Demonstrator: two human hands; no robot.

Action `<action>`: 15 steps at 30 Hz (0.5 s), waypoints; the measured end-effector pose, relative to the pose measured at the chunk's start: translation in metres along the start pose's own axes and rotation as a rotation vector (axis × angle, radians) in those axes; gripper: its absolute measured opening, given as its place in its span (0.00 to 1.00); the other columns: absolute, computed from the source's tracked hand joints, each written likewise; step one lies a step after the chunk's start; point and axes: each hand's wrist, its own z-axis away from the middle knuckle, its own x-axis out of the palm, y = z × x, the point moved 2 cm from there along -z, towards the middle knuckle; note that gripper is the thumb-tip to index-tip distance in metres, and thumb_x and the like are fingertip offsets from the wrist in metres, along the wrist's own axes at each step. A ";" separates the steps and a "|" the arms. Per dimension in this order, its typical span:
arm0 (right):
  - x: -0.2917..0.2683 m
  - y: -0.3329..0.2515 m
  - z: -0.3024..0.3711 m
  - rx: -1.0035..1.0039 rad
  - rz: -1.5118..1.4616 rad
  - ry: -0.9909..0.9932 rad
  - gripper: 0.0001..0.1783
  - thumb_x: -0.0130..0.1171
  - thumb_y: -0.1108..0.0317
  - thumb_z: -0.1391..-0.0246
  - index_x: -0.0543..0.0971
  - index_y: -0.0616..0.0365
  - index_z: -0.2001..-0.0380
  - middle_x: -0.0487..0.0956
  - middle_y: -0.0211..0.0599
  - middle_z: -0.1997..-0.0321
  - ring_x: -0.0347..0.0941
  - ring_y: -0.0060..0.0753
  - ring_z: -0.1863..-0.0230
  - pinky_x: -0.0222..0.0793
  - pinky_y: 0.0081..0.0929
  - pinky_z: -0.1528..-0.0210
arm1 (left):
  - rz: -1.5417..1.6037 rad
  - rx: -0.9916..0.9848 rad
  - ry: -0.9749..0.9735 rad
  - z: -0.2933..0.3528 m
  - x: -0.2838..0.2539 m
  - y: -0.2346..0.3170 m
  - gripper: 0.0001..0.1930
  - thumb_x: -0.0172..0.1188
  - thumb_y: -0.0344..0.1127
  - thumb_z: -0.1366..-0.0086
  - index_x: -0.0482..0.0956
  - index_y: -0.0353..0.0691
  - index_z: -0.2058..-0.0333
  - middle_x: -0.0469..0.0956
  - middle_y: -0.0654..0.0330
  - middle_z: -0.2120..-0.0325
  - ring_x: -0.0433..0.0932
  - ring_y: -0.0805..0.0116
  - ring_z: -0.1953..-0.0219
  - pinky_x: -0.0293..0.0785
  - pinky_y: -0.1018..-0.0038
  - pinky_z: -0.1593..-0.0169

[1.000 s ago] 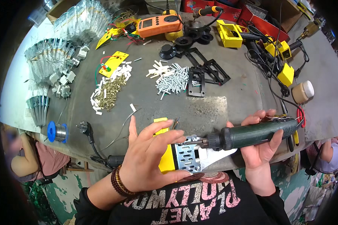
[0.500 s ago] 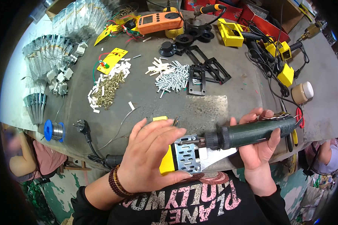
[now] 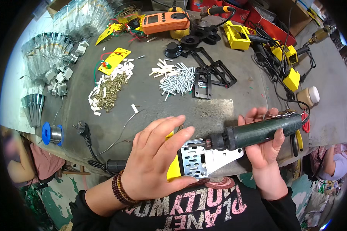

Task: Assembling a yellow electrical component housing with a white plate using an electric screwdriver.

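left hand (image 3: 152, 158): fingers spread over yellow case (image 3: 174, 168) at near edge of counter (image 3: 154, 103); whether gripping, cannot tell. right hand (image 3: 263, 154): curled around green screwdriver (image 3: 262, 131), bit (image 3: 200, 144) at far end of slotted metal plate (image 3: 192, 161). farther: silver screws (image 3: 180, 81), black frames (image 3: 201, 96) to their right.

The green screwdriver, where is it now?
In the head view, the green screwdriver is right of centre, in the right hand, beside the slotted metal plate.

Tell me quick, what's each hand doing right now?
Left hand: fingers spread over the yellow housing; whether it grips can't be told.
Right hand: closed around the dark green power screwdriver, holding it.
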 end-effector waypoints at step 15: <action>0.005 0.007 -0.002 -0.040 -0.099 0.077 0.20 0.73 0.57 0.48 0.77 0.39 0.53 0.78 0.21 0.48 0.70 0.28 0.39 0.45 0.67 0.26 | 0.010 -0.038 -0.001 0.001 -0.001 -0.001 0.47 0.78 0.53 0.57 0.70 0.37 0.40 0.65 0.43 0.37 0.67 0.41 0.38 0.61 0.51 0.36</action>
